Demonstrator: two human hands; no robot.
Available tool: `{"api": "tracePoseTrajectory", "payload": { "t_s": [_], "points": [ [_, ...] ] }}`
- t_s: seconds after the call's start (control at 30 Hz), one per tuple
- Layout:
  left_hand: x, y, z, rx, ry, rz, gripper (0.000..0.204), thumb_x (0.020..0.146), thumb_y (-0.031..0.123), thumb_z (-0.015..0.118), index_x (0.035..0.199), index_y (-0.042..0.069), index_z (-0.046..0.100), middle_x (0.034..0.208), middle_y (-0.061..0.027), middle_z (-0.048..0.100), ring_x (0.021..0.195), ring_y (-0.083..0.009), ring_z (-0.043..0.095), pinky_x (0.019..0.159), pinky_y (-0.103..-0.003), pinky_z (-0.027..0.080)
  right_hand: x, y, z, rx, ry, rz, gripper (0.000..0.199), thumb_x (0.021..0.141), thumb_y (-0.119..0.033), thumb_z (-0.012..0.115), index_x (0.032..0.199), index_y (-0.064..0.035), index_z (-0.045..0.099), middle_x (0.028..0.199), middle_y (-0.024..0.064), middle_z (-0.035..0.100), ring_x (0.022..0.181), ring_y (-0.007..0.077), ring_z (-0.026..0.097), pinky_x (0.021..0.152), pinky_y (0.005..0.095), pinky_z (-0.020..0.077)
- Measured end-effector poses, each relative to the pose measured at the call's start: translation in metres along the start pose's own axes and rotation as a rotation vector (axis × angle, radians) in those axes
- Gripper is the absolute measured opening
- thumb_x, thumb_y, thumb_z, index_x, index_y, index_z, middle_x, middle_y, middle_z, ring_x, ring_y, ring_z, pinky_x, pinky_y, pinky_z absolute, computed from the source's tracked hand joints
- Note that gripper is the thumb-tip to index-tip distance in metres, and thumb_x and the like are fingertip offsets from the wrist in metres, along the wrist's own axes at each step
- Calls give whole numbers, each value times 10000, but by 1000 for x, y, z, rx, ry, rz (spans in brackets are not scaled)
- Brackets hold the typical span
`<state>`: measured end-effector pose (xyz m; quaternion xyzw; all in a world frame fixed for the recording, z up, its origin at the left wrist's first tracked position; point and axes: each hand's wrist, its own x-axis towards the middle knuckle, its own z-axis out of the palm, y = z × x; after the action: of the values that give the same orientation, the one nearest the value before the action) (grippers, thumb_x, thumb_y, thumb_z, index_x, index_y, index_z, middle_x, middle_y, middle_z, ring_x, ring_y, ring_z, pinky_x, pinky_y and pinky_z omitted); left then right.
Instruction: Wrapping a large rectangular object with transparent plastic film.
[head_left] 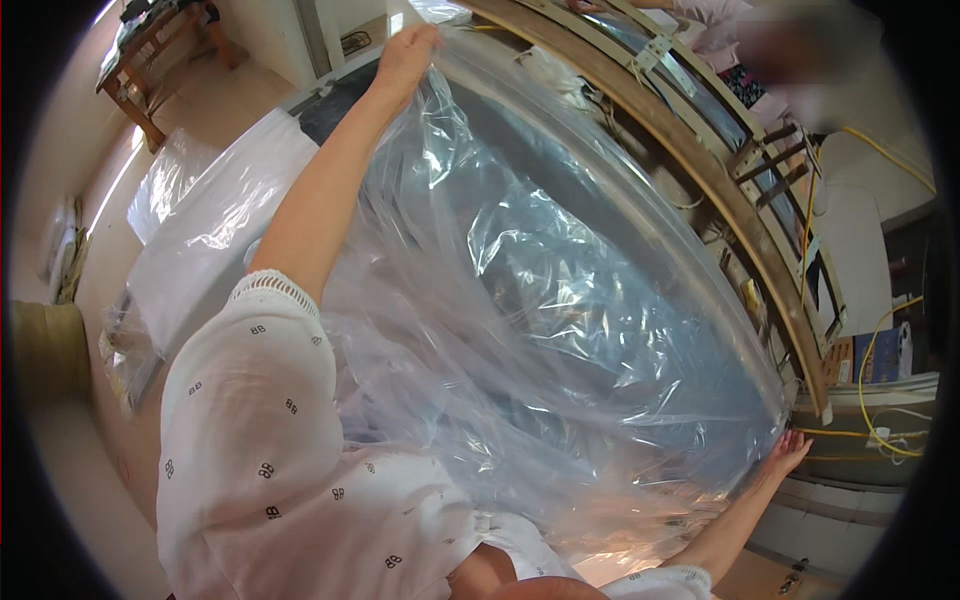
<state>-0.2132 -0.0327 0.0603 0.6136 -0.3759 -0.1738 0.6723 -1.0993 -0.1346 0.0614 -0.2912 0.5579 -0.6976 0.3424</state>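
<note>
A large clear plastic sheet [560,290] lies spread and wrinkled over the work table, stretched between both hands. My left hand [408,62] reaches to the far left corner and is closed on the sheet's edge, which hangs in gathered folds below it. At the right end, my right hand [785,455] is closed at the sheet's other corner, with part of its grip hidden by the fingers and plastic. Along the far side, the sheet forms a long, smooth band between the two corners. Its near part drapes down toward my body.
Beyond the sheet runs a long wooden rail [690,150] with metal fittings. Folded plastic [210,220] rests at the left. Another person's pink sleeve [715,25] shows at the far right. Yellow cables [868,385] hang near my right hand. A wooden bench [150,60] stands at the back left.
</note>
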Motion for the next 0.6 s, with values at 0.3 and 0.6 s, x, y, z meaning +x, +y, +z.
{"api": "tracePoseTrajectory", "payload": {
  "t_s": [0.3, 0.6],
  "points": [
    [-85, 67, -56, -180, 23, 60, 285, 899, 359, 497, 892, 80, 556, 738, 40, 490, 637, -44, 398, 552, -197, 330, -64, 3, -67, 67, 47, -7, 593, 844, -413, 573, 1133, 86, 436, 1021, 140, 482, 965, 228, 500, 867, 310, 431],
    [-128, 86, -84, -238, 27, 142, 146, 817, 168, 650, 814, 43, 574, 726, 55, 500, 649, -17, 396, 589, -174, 337, -87, 0, -61, -171, 119, 28, 532, 857, -458, 525, 1050, 36, 485, 886, 82, 483, 800, 160, 483, 735, 250, 429]
  ]
}}
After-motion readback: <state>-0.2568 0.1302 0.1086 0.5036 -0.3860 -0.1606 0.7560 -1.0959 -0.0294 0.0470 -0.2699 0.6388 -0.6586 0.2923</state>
